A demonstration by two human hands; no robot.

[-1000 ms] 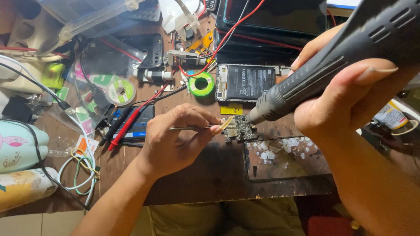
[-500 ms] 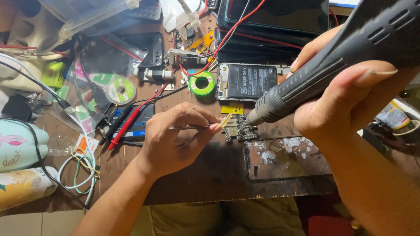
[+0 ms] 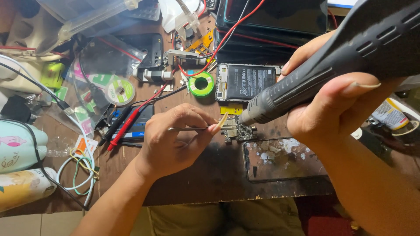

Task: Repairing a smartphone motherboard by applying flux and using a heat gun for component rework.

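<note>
Two hands work at the middle of the frame, the left hand [image 3: 173, 142] and the right hand [image 3: 332, 102], with one pair of tweezers [image 3: 188, 129], one hot-air handpiece [image 3: 315, 72] and one small circuit board [image 3: 238, 131] between them. On the tabletop [image 3: 205, 170] lie one opened phone [image 3: 247, 81] at upper centre, one green solder spool [image 3: 201, 84], one glass panel [image 3: 284, 159] at lower right, and two probes at centre left, one red [image 3: 131, 124] and one black [image 3: 114, 126]. Two bottles [image 3: 19, 148] lie at the lower left edge.

Clutter behind circuit board [image 3: 238, 132]; bare near edge
</note>
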